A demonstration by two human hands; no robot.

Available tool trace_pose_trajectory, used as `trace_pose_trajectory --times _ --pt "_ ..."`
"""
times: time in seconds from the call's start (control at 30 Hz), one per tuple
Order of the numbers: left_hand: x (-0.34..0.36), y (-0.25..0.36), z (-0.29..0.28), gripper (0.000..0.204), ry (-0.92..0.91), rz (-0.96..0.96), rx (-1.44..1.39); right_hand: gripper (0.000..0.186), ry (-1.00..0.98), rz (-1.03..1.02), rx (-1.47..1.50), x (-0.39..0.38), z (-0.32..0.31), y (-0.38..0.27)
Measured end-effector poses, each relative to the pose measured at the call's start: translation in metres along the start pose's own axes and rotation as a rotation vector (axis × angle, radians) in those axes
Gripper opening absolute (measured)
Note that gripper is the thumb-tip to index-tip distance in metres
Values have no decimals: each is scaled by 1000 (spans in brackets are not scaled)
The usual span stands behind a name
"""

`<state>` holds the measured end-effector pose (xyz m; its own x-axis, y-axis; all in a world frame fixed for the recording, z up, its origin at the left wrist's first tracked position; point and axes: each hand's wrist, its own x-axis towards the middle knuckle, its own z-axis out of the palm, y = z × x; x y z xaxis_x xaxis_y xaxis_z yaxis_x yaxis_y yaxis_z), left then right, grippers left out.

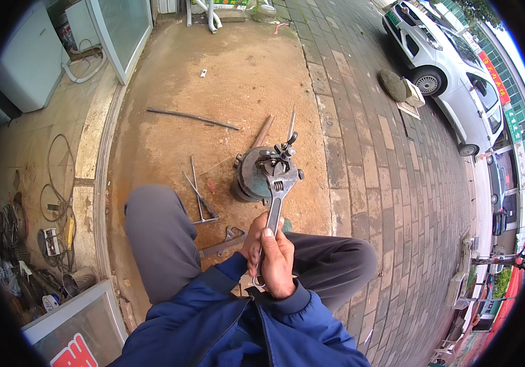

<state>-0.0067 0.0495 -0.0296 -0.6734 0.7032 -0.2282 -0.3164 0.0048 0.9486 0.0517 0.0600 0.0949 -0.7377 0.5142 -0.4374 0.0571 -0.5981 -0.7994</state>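
Observation:
Both of my hands are closed around the handle of a large adjustable wrench [275, 205] that points away from me. My right hand [279, 263] wraps the handle with its thumb lying along it. Against the handle's left side is my left hand [254, 240], its fingers partly hidden. The wrench's jaws reach a dark metal fitting [287, 153] on top of a round, greenish metal housing [247, 189] between my knees. Whether the jaws grip a nut there, I cannot tell.
Around the housing lie a dark metal rod [192, 118], a wooden handle [263, 131], an L-shaped wrench [194, 183] and a metal bracket [222, 246]. Left is a door sill [93, 183] with clutter beyond. A white car [443, 67] stands on the brick paving [391, 202].

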Motion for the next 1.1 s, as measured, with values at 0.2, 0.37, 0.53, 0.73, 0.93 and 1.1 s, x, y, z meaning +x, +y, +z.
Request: trace_pose_trajectory --times 0.2,0.37,0.53,0.73,0.93,1.1 --pt "-10 25 -5 24 -48 -193 -144 30 -257 184 -350 -3 -71 -85" --pt "-8 23 -7 25 -39 -185 -135 32 -339 273 -452 25 -103 -133" --pt "-6 20 -8 25 -28 -186 -109 32 -341 322 -509 46 -106 -148" --pt "-5 19 -10 25 -37 -174 -80 31 -321 335 -453 63 -114 -150" --pt "-6 22 -10 24 -42 -200 -131 31 -362 343 -444 66 -122 -152" --pt "-7 24 -9 23 -40 -224 -136 30 -360 348 -438 66 -126 -143"
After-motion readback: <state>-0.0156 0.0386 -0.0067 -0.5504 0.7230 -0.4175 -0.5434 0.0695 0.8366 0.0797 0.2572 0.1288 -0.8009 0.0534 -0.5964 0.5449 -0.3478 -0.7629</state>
